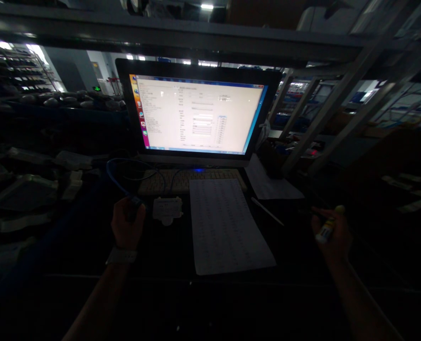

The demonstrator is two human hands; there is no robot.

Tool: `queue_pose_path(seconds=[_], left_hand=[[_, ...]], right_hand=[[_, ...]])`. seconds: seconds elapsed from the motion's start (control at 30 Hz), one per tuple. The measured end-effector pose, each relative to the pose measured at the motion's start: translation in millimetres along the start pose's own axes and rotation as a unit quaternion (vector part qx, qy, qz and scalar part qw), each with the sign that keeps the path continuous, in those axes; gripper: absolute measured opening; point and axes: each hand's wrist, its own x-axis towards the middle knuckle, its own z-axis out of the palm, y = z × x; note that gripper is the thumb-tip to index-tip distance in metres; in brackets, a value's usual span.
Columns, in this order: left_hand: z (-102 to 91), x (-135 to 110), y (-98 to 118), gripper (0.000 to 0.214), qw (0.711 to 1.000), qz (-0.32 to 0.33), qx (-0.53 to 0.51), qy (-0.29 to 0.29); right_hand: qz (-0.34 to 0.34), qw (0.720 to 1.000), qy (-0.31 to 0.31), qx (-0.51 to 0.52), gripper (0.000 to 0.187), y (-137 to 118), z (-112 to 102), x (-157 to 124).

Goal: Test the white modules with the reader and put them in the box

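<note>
At the left, my left hand (127,222) is closed around the plug end of a blue cable (116,179), which loops up toward the monitor. A band circles that wrist. Just right of this hand lies a small pale plastic case (167,210) with tabs. My right hand (334,234), off to the right, grips a small white tube (326,230) with a dark label and a yellowish end; its exact kind is too dim to tell. Between the hands rests a printed sheet of paper (228,232), with a thin white pen-like stick (267,211) along its right side.
A lit monitor (199,113) stands behind a keyboard (180,179), which the sheet partly covers. Another paper (276,182) lies to the right. Plastic parts (29,192) are heaped at the left. Metal shelf posts (302,128) rise at the right. The scene is dark.
</note>
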Motion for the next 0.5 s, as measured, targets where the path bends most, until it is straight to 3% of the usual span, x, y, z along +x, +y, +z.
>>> queue_pose_path(seconds=[0.5], left_hand=[[0.4,0.1,-5.3,0.043,1.000,-0.011,0.005,-0.002]], right_hand=[[-0.007,1.000,0.005,-0.010,0.027,5.7,2.8,-1.3]])
